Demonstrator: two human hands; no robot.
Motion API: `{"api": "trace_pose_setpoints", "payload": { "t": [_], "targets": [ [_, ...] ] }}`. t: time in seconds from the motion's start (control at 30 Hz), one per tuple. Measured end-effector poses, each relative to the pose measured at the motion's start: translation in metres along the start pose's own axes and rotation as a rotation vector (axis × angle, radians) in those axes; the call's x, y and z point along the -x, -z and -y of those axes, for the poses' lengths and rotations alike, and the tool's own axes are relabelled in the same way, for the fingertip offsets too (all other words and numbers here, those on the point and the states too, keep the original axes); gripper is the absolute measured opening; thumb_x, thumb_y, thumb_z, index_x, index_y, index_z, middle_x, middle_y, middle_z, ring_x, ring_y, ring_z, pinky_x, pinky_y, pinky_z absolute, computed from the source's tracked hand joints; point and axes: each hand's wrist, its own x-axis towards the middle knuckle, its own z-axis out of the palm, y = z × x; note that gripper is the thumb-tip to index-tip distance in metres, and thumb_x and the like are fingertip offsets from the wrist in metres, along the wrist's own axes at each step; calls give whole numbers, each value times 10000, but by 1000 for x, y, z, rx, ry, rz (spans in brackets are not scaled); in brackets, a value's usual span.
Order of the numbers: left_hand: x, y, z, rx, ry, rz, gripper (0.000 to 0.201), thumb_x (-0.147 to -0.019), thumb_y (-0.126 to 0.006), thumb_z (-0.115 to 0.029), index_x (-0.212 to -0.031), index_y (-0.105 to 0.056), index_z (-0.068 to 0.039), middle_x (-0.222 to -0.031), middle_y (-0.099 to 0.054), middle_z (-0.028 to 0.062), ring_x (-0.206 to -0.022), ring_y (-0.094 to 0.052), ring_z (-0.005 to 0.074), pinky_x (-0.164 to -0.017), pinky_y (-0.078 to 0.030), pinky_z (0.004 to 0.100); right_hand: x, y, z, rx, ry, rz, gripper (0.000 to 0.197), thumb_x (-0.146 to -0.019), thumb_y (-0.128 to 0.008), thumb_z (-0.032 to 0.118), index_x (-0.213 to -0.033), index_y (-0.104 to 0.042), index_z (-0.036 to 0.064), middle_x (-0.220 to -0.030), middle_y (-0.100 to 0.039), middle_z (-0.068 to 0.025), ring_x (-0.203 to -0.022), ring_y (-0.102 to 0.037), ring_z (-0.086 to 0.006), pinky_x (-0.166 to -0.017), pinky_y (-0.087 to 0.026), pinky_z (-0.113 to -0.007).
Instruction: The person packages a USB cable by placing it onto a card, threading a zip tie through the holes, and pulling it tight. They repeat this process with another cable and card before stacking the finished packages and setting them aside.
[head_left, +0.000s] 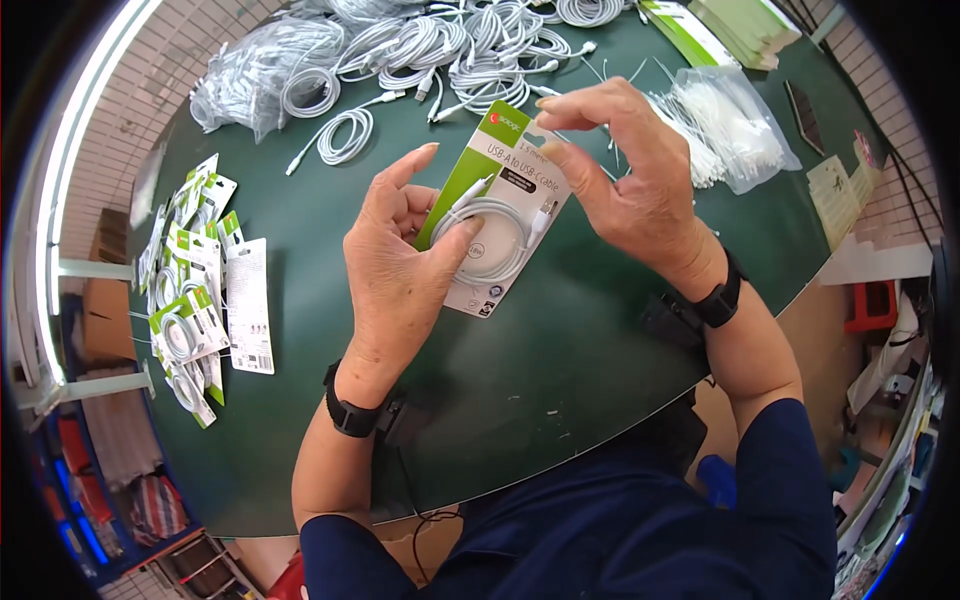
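In my left hand (395, 265) is a green and white retail card (522, 170), tilted above the table. A coiled white USB cable (519, 232) lies on its front, and my left thumb presses on the coil. The fingers of that hand go behind the card, partly hidden. My right hand (640, 185) is at the card's upper right corner. Its thumb and forefinger are apart, with the thumb tip close to or touching the card's edge. I make out nothing held between them.
Carded cables (190, 320) lie piled at the left of the green table (500, 400). Loose white cables (420, 45) and a clear bag of cables (265, 80) are at the back. At the right are white cable ties (735, 130), blank cards (745, 25) and a phone (803, 115).
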Motion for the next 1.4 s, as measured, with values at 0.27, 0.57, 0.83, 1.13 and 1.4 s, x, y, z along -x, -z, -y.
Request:
{"api": "trace_pose_setpoints", "payload": {
  "t": [0.27,0.57,0.83,1.13,1.4],
  "targets": [
    [2,-4,5,-379,-386,-2,506,-739,-825,23,-1216,-669,-40,-838,-685,85,-758,-681,193,-713,-557,314,-5,-7,36,80,97,255,510,-745,-829,86,-1221,-653,40,-966,-706,-80,-861,-651,-278,-734,-557,-372],
    [-7,2,1,-581,-830,-320,538,-705,-855,-31,-1213,-678,-54,-921,-685,89,-750,-627,266,-764,-527,374,-10,10,50,279,-105,533,341,-751,-822,97,-1060,-686,48,-832,-693,-54,-717,-641,-210,-576,-508,-338],
    [-5,-6,7,371,85,-145,608,-819,-822,-47,-1350,-544,56,-1042,-712,84,-856,-666,129,-671,-524,251,-13,17,46,-82,-489,393,205,-836,-720,5,-1028,-646,9,-908,-735,-69,-747,-674,-95,-614,-509,-265],
    [-3,4,-11,573,193,27,456,-901,-749,-55,-1295,-554,66,-1113,-722,142,-805,-707,133,-532,-573,218,-7,10,39,-493,-827,492,325,-877,-714,-28,-1175,-585,-23,-1020,-729,-85,-882,-693,-94,-760,-569,-257],
    [1,10,-12,550,176,34,387,-942,-708,-56,-1277,-558,70,-1105,-722,150,-857,-731,167,-553,-616,244,2,-2,37,-532,-795,536,357,-896,-700,-16,-1233,-583,-14,-1046,-727,-83,-889,-701,-100,-785,-573,-256]
  ]
}}
